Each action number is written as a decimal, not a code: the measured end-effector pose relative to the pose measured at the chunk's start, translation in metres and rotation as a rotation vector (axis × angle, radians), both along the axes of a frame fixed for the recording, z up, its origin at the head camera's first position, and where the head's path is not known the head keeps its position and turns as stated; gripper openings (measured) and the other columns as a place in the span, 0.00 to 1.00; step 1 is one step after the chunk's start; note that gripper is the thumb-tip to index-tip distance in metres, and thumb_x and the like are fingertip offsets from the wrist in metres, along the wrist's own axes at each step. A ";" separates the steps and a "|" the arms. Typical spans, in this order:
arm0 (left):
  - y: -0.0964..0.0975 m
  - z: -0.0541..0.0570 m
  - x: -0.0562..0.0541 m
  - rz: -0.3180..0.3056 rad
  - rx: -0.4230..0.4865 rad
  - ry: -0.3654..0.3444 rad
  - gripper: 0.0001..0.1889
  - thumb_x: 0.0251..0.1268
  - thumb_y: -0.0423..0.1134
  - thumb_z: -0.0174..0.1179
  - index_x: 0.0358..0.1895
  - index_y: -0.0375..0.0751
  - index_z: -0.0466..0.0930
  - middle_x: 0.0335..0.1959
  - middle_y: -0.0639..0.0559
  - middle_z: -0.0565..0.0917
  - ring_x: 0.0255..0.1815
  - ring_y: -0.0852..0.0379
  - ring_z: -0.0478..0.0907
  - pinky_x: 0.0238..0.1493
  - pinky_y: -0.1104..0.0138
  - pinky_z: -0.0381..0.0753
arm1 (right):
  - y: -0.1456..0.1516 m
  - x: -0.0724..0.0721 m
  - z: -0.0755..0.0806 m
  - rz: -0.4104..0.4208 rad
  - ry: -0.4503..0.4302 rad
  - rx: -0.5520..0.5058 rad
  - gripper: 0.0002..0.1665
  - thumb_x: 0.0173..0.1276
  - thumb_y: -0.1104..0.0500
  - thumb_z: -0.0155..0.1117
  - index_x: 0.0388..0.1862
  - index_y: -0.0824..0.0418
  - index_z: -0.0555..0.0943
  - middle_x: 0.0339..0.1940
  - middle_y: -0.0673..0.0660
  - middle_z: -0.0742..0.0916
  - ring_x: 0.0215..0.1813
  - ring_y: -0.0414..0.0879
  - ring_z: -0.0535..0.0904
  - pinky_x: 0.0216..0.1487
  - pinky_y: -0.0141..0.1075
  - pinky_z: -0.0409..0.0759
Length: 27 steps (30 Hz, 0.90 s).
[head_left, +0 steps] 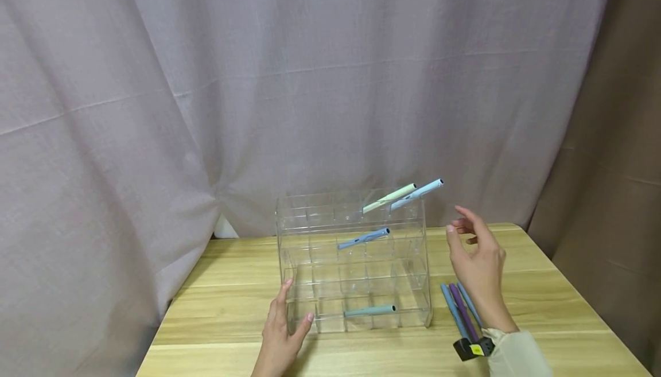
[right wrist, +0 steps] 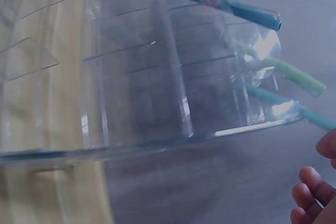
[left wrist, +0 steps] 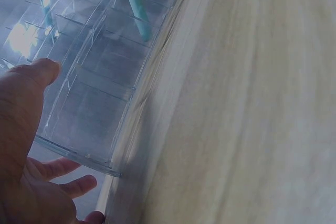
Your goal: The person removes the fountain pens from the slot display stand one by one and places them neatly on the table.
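A clear plastic pen rack with tiers of compartments stands on the table. My left hand holds its lower left side, thumb over the front and fingers along the outer wall. My right hand is raised to the right of the rack, fingers loosely bent, holding nothing. Nearest to it, a light blue pen slants from the top tier beside a light green pen. Farther down are a blue pen in a middle tier and a grey-green pen at the bottom.
Two blue pens and a purple pen lie on the wooden table, partly behind the right wrist and its black camera. A grey curtain hangs behind the table, with a brown one at right.
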<state>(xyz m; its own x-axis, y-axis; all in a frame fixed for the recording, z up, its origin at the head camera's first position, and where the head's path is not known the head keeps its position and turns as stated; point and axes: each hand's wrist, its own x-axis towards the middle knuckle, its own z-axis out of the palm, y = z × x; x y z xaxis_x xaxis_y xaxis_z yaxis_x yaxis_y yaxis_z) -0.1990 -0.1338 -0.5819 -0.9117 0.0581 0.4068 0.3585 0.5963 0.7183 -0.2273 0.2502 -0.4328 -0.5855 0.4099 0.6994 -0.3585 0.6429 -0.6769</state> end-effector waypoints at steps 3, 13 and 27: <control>0.000 0.000 0.000 0.004 0.000 0.003 0.48 0.72 0.45 0.71 0.87 0.57 0.49 0.76 0.28 0.70 0.72 0.22 0.74 0.60 0.23 0.80 | -0.004 -0.005 0.009 0.038 0.027 0.012 0.29 0.74 0.66 0.70 0.72 0.53 0.82 0.48 0.59 0.93 0.47 0.26 0.80 0.46 0.22 0.72; 0.000 0.000 0.001 0.003 0.004 -0.006 0.48 0.73 0.46 0.71 0.88 0.60 0.49 0.75 0.28 0.71 0.72 0.22 0.74 0.60 0.24 0.81 | -0.016 -0.027 0.029 0.106 0.058 0.064 0.34 0.75 0.62 0.69 0.78 0.48 0.77 0.56 0.64 0.91 0.53 0.35 0.80 0.48 0.24 0.71; -0.001 0.001 -0.001 -0.004 0.010 0.011 0.48 0.73 0.46 0.70 0.88 0.59 0.49 0.77 0.29 0.70 0.74 0.23 0.73 0.62 0.23 0.79 | -0.034 -0.057 0.048 0.128 0.070 -0.021 0.26 0.74 0.63 0.71 0.69 0.57 0.80 0.49 0.61 0.93 0.45 0.25 0.81 0.43 0.29 0.72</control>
